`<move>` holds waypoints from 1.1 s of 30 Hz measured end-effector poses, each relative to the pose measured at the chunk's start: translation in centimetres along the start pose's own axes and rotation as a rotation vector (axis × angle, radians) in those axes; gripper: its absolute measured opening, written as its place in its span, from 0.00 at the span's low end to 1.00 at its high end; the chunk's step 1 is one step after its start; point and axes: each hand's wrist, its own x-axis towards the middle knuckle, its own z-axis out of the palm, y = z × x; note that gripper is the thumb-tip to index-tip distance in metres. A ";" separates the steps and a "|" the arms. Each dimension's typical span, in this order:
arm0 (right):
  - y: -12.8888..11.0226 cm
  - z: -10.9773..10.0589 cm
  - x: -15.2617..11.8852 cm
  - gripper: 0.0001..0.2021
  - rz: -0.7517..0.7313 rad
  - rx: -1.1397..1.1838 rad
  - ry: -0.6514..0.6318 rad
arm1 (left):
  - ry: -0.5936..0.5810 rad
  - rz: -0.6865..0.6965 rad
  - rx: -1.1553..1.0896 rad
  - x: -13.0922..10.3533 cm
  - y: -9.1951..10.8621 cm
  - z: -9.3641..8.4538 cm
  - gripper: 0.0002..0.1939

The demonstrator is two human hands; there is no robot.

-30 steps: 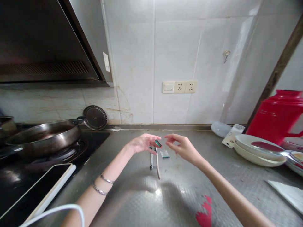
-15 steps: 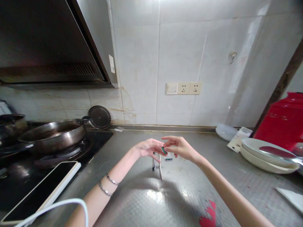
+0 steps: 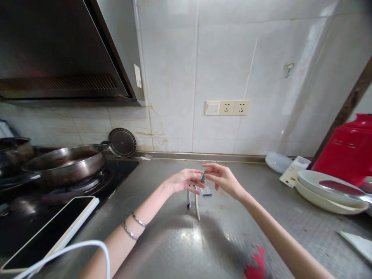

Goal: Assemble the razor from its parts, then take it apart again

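Observation:
A small green strip-like piece point(image 3: 204, 176) is pinched in my right hand point(image 3: 223, 180), between thumb and index finger. My left hand point(image 3: 186, 181) reaches in from the other side, its fingers stretched and a little apart, fingertips at the edge of the green piece. Below my left hand two slender handles show: a dark and silver one point(image 3: 189, 199) and a whitish one point(image 3: 197, 207). Their upper ends are hidden by my fingers. A small clear packet or case point(image 3: 207, 192) with a green edge lies on the metal counter point(image 3: 162, 244) behind them.
At left, a steel pan point(image 3: 66, 164) sits on the black stove, with a phone point(image 3: 52, 232) and white cable point(image 3: 72, 246) in front. Stacked plates point(image 3: 328, 197), a white-grey box point(image 3: 294, 172) and a red container point(image 3: 343, 151) stand at right. A red patch point(image 3: 255, 263) marks the counter.
The green piece has risen slightly and turned more upright between my hands. My right fingers have shifted up around it, and my left fingers have straightened.

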 end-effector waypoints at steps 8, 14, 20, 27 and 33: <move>1.0 0.1 0.2 0.17 0.007 -0.030 0.119 | 0.273 0.134 0.180 0.3 0.4 -0.3 0.18; 2.0 0.2 0.4 0.17 0.038 -0.024 0.145 | 0.295 0.108 0.441 -0.3 1.0 -0.1 0.19; 2.0 0.3 0.4 0.17 0.088 -0.011 0.125 | 0.233 0.055 0.559 -0.5 0.9 -0.2 0.19; 2.5 -0.2 0.0 0.15 0.074 -0.229 0.042 | 0.253 0.053 0.542 -0.1 0.5 -0.4 0.19; 3.1 -0.9 -0.2 0.11 -0.008 -0.397 -0.057 | 0.244 -0.016 0.569 0.0 -0.1 -1.0 0.20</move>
